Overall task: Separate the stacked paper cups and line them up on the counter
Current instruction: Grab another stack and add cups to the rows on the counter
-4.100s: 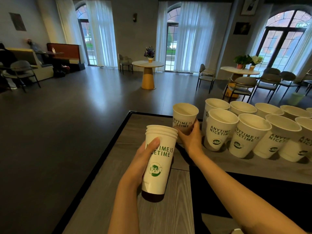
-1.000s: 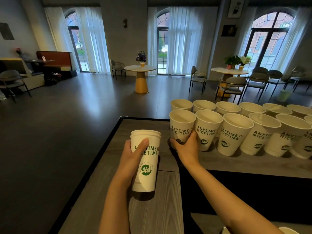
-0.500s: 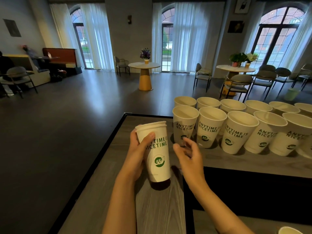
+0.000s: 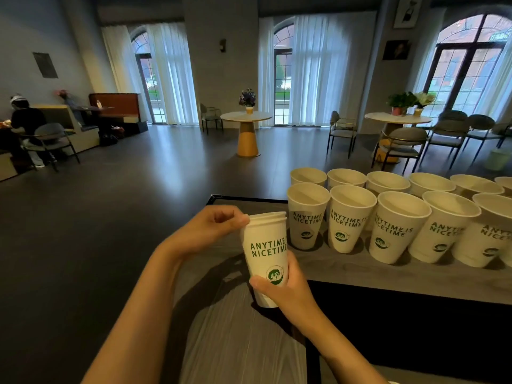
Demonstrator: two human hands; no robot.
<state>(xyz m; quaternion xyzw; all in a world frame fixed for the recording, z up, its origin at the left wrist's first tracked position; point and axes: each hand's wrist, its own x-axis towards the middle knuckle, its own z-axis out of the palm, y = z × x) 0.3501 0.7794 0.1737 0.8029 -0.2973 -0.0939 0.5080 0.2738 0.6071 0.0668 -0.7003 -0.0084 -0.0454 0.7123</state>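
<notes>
Head view. Right hand (image 4: 288,291): fingers curled round the lower part of the cup stack (image 4: 266,256), held above the worktop (image 4: 238,342). Left hand (image 4: 219,225): fingertips pinching the stack's top rim, other fingers curled. Stack: at least two nested rims visible. Lined-up cups (image 4: 352,217): two rows, upright, empty, on the worktop right of the hands. Change: half a second earlier the left hand alone gripped the stack's side while the right hand, open, approached; the stack is now held by both.
</notes>
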